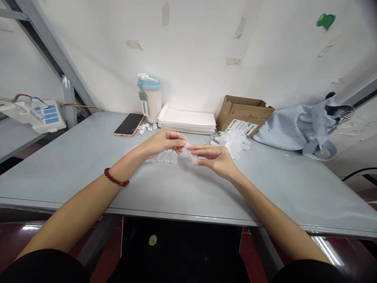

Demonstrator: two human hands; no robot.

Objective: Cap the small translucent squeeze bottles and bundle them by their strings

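Observation:
My left hand and my right hand meet above the middle of the grey table. Together they pinch a small clear plastic tube, the left hand's fingers closed at its upper end, where a small white cap shows, and the right hand's fingers closed round its body. Under my left hand lies a row of several similar clear tubes. A red bead bracelet circles my left wrist.
A heap of clear tubes, a stack of white sheets, small white caps, a phone, a lidded tumbler, a cardboard box and a blue cloth bag line the back. A white-and-blue device sits left.

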